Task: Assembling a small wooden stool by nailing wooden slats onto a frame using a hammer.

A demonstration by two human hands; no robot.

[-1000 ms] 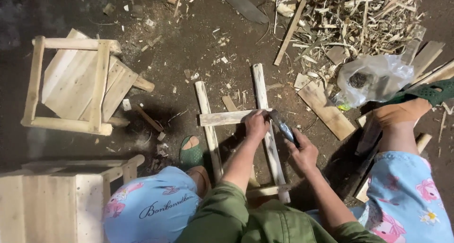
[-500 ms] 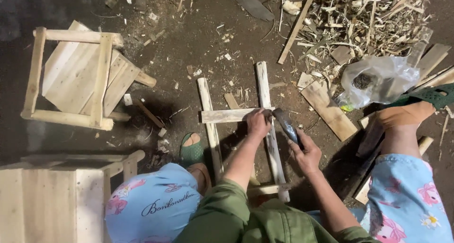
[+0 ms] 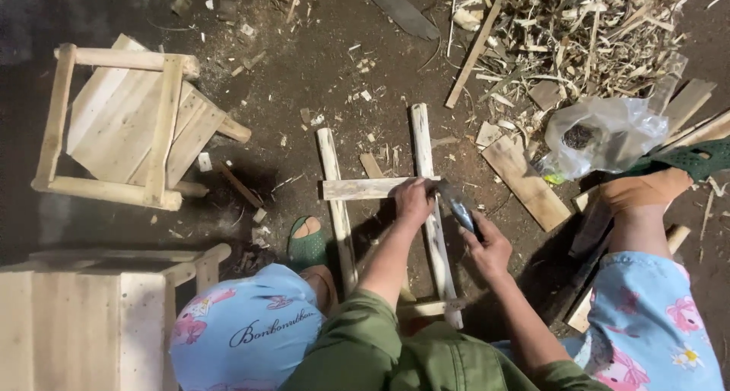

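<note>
Under the left hand (image 3: 413,201), fingers pin a short slat (image 3: 365,188) across two rails (image 3: 426,208). Right hand (image 3: 487,246) is wrapped round a hammer (image 3: 458,206). Looks like light, stiff, splintery wood; best gripped mid-slat.

A: Free room? Bare dirt floor (image 3: 319,79) upper centre, only small chips there.
B: Blocked: wooden stool frame (image 3: 129,125) upper left, shavings pile (image 3: 578,26) upper right, plastic bag (image 3: 608,132) right, plank (image 3: 525,182) beside it, crate (image 3: 84,322) lower left.

Left hand (image 3: 414,202) hides joint; nail, if any, unseeable; stool (image 3: 84,322) cropped.
</note>
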